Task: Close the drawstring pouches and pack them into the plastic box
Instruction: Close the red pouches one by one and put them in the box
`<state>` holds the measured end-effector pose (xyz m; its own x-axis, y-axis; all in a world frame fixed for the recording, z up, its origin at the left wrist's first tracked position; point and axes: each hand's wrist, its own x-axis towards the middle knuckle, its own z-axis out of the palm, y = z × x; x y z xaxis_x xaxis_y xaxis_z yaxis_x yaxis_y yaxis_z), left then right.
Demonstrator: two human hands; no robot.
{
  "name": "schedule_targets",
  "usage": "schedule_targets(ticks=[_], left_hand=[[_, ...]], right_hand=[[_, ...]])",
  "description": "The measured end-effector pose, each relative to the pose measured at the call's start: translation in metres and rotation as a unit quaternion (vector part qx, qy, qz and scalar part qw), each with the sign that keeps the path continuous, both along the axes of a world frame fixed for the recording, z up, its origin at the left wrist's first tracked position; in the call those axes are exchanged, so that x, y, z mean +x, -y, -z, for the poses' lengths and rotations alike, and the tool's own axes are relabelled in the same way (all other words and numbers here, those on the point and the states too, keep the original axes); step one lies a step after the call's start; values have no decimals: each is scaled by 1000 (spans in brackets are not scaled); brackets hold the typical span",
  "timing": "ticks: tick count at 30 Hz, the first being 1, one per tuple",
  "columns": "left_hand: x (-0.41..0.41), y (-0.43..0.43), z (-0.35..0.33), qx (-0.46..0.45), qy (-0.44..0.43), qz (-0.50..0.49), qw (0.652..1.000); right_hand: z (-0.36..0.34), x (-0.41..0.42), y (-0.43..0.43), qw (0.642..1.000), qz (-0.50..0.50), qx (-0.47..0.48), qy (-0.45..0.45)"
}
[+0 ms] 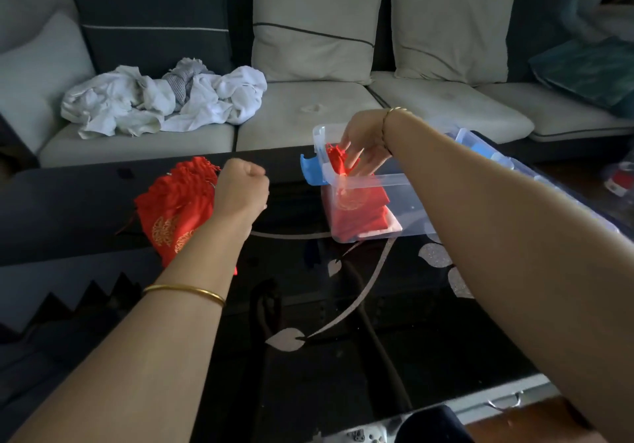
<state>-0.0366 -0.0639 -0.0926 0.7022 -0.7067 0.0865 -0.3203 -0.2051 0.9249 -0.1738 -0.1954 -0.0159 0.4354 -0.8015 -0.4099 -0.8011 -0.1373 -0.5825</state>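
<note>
A pile of red drawstring pouches point(175, 209) with gold prints lies on the dark glass table at the left. My left hand point(242, 187) rests in a fist at the pile's right edge; I cannot see anything in it. A clear plastic box point(408, 202) with a blue latch point(310, 169) stands at the right and holds red pouches point(360, 216) stacked at its left end. My right hand point(365, 147) reaches into the box from above, fingers spread on the gathered top of a red pouch point(336, 156).
The box's clear lid point(497, 154) with blue parts lies behind my right forearm. A grey sofa point(302, 123) runs along the far table edge with crumpled white cloth point(164, 99) on its seat. A small object point(617, 178) sits at the far right.
</note>
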Motion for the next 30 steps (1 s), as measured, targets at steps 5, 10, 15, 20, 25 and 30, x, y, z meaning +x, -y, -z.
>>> schedule_targets(ticks=[5,10,15,20,25,30], left_hand=[[27,-29,32,134,68,-146,978],[40,-58,55,233,79,-180,952],[54,-70,59,215,62,-180,958],[67,-73,68,149,0,-131,980],[37,-87,61,91,-113,-32,989],[-11,-98,35,-47,-167,13,985]], right_hand=[[-14,10,-52,963,37,-156,215],[37,50,-115,972,-49,-10,230],[108,89,-128,980,-18,98,170],[133,106,-130,939,100,181,276],[131,71,-134,901,141,189,364],[105,14,-145,897,102,156,402]])
